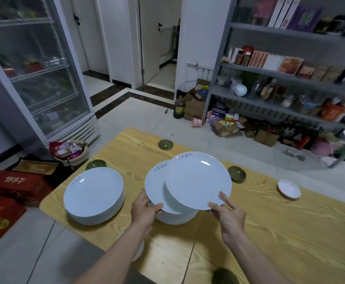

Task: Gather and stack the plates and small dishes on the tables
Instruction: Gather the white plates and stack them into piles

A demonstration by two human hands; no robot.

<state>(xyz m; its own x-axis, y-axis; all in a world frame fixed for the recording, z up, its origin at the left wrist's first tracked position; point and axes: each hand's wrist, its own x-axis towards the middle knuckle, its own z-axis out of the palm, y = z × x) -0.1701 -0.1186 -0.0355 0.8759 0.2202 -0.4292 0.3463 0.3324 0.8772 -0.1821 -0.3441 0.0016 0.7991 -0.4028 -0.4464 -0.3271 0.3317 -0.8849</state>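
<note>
Two white plates overlap above the short stack (175,219) on the wooden table (270,232): my left hand (144,212) pinches the lower plate (155,187) by its rim, my right hand (229,216) the upper plate (198,179), which I judge needs squaring and lowering next.

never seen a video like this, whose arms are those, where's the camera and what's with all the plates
There is no machine here. One camera worn on a person's head looks down at their own bare hands. The left hand grips the lower plate and the right hand pinches the top plate, both above a small pile. The wooden table also holds a taller stack, green dishes and a small white dish.
</note>
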